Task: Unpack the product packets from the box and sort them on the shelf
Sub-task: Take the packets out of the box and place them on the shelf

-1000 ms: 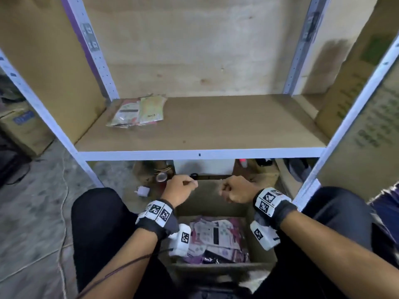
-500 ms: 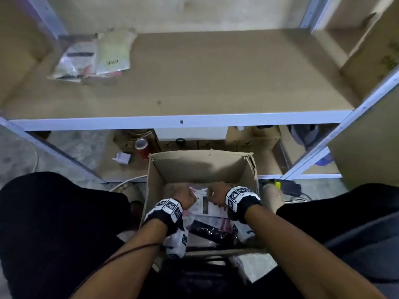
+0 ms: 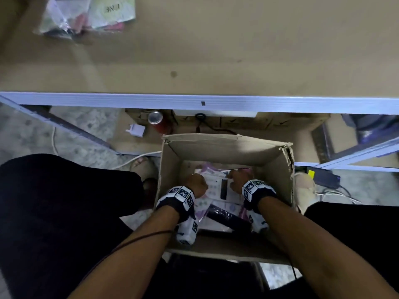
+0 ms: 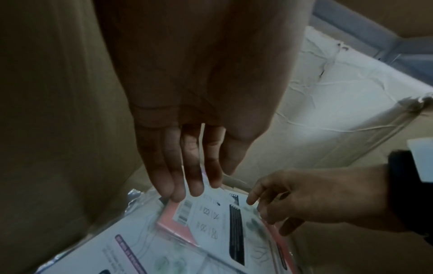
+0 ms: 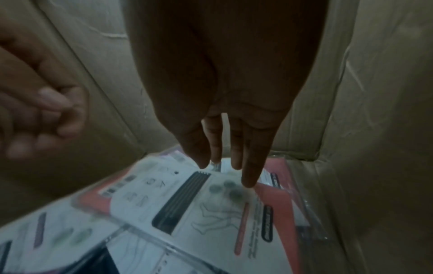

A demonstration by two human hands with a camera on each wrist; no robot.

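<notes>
An open cardboard box (image 3: 224, 147) stands between my knees, with several plastic-wrapped product packets in it. The top packet (image 3: 216, 187) is white with a pink border and a black strip (image 4: 211, 222) (image 5: 178, 200). My left hand (image 3: 195, 183) (image 4: 201, 185) is inside the box with straight fingers, their tips at the packet's left edge. My right hand (image 3: 238, 180) (image 5: 225, 172) reaches down at the packet's right side, one fingertip touching its wrap. Neither hand holds anything. Two packets (image 3: 86, 16) lie on the shelf board (image 3: 237, 50) at the far left.
The shelf's white metal front rail (image 3: 194, 102) runs just beyond the box. Under the shelf lie a red can (image 3: 156, 119), a white charger (image 3: 136, 130), cables and flattened cartons. My legs flank the box on both sides.
Both hands came down from the box's far rim into the box and went from fists to straight fingers at the top packet. The head view tilted down.
</notes>
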